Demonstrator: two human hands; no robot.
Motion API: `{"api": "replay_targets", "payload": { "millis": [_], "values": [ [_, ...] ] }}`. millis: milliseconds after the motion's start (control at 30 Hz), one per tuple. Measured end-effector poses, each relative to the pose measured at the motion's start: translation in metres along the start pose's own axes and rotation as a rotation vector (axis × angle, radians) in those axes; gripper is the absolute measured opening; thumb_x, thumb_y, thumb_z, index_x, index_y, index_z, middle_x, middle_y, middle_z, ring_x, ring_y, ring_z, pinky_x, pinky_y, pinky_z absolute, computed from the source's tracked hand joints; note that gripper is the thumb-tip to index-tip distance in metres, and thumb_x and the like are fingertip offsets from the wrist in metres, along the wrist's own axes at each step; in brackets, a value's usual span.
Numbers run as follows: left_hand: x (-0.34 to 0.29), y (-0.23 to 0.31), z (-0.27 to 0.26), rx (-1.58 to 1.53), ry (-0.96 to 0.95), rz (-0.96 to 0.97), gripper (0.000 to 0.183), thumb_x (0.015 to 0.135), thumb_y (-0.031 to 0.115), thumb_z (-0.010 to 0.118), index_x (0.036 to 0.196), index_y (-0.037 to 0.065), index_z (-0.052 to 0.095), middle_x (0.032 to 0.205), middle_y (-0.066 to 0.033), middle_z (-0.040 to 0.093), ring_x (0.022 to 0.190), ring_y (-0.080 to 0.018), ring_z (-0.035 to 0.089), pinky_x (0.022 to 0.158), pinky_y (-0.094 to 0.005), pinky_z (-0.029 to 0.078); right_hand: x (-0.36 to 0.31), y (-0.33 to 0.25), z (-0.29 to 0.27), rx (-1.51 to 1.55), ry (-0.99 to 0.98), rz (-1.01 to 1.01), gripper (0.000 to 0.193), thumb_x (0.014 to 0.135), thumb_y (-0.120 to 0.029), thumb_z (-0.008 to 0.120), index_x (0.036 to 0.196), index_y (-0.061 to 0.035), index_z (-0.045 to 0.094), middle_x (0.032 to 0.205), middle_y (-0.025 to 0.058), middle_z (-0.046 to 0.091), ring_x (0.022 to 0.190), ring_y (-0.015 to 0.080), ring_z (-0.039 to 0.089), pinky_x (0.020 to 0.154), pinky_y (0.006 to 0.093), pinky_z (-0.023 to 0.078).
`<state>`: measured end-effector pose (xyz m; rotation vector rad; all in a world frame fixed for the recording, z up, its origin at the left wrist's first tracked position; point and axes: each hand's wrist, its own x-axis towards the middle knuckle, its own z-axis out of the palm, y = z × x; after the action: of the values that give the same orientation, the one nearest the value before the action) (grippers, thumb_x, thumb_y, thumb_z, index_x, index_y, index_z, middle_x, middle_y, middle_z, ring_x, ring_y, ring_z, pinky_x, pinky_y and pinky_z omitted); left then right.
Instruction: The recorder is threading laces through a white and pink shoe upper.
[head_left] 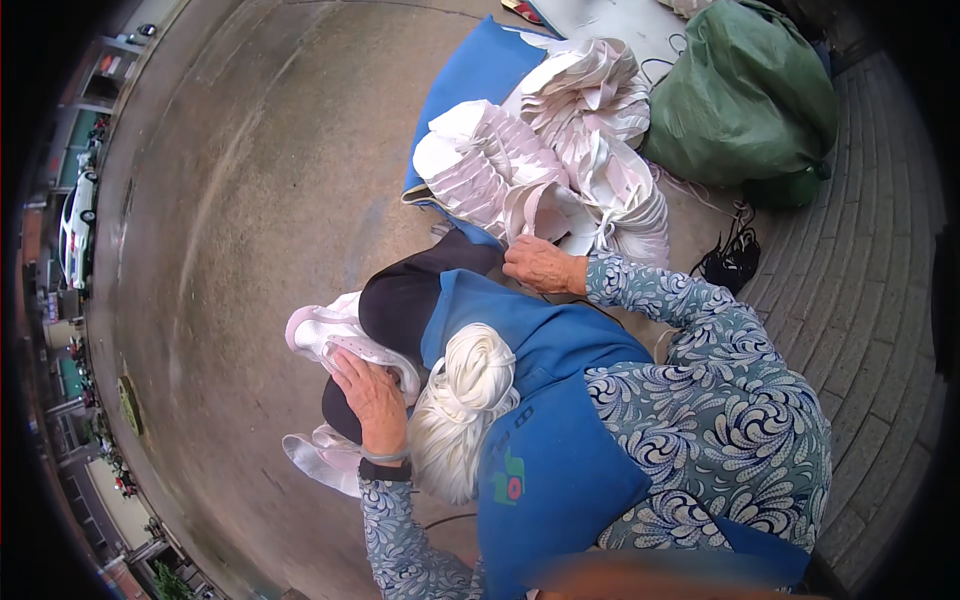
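Note:
My left hand [372, 400] is closed on a white and pink shoe upper [325, 325] draped over my knee, its fingers lying across the fabric. My right hand [545, 266] pinches the near edge of a stack of similar uppers [500, 165], its fingertips partly hidden. Further stacked uppers [630, 195] lie beside it, bundled with ties. On my lap, between my forearms, rests a thick knotted hank of white laces [462, 410]. Another pale upper [325, 460] is below my left hand, partly covered by my leg.
A large green sack [745, 95] stands right of the stacks, with a tangle of black cord [732, 255] near it. A blue sheet [470, 80] lies under the stacks on the concrete ground [240, 220]. Paving bricks [850, 260] run along the right; a white car [78, 230] is far left.

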<state>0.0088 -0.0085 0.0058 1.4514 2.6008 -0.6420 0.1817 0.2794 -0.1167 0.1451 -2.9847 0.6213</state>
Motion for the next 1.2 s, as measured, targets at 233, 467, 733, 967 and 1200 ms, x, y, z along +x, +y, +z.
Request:
{"api": "replay_targets", "payload": {
  "millis": [233, 467, 733, 967, 1200],
  "values": [
    [-0.001, -0.008, 0.018, -0.112, 0.073, 0.006, 0.046, 0.085, 0.015, 0.046, 0.117, -0.018, 0.044, 0.131, -0.0351, 0.036, 0.126, -0.0473, 0.03, 0.105, -0.0506, 0.025, -0.032, 0.012, 0.021, 0.175, 0.092, 0.131, 0.019, 0.07, -0.011, 0.062, 0.087, -0.0043, 0.057, 0.084, 0.0124, 0.052, 0.083, 0.0307, 0.054, 0.074, 0.0398, 0.044],
    [-0.002, -0.001, 0.039, -0.183, 0.207, -0.019, 0.033, 0.082, 0.01, 0.047, 0.101, -0.015, 0.056, 0.123, -0.0338, 0.043, 0.125, -0.0464, 0.032, 0.1, -0.0498, 0.03, -0.047, 0.037, 0.033, 0.065, -0.207, 0.331, 0.037, 0.07, -0.03, 0.068, 0.094, -0.0028, 0.058, 0.092, 0.0164, 0.053, 0.085, 0.0325, 0.056, 0.073, 0.0412, 0.047],
    [0.005, 0.002, 0.043, -0.098, 0.134, -0.084, 0.037, 0.083, 0.015, 0.047, 0.106, -0.011, 0.058, 0.13, -0.0312, 0.041, 0.126, -0.0417, 0.035, 0.098, -0.0475, 0.032, -0.034, 0.027, 0.043, -0.02, -0.355, 0.4, 0.059, 0.07, -0.039, 0.071, 0.111, -0.0009, 0.051, 0.102, 0.0185, 0.052, 0.093, 0.0369, 0.053, 0.078, 0.0455, 0.045],
    [0.003, 0.004, 0.051, -0.05, 0.036, -0.135, 0.04, 0.084, 0.017, 0.046, 0.111, -0.012, 0.057, 0.132, -0.0309, 0.038, 0.126, -0.0411, 0.034, 0.098, -0.049, 0.032, -0.017, 0.029, 0.048, -0.047, -0.399, 0.507, 0.05, 0.07, -0.034, 0.073, 0.1, 0.0009, 0.052, 0.096, 0.0194, 0.054, 0.09, 0.0379, 0.057, 0.076, 0.0445, 0.047],
    [0.004, 0.002, 0.051, -0.106, 0.17, -0.075, 0.04, 0.081, 0.014, 0.049, 0.105, -0.017, 0.055, 0.126, -0.0342, 0.043, 0.124, -0.0439, 0.036, 0.099, -0.0489, 0.03, -0.025, 0.03, 0.07, -0.005, -0.238, 0.524, 0.038, 0.074, -0.025, 0.068, 0.094, 0.003, 0.052, 0.09, 0.0212, 0.054, 0.08, 0.0375, 0.06, 0.07, 0.041, 0.051]
  ]
}}
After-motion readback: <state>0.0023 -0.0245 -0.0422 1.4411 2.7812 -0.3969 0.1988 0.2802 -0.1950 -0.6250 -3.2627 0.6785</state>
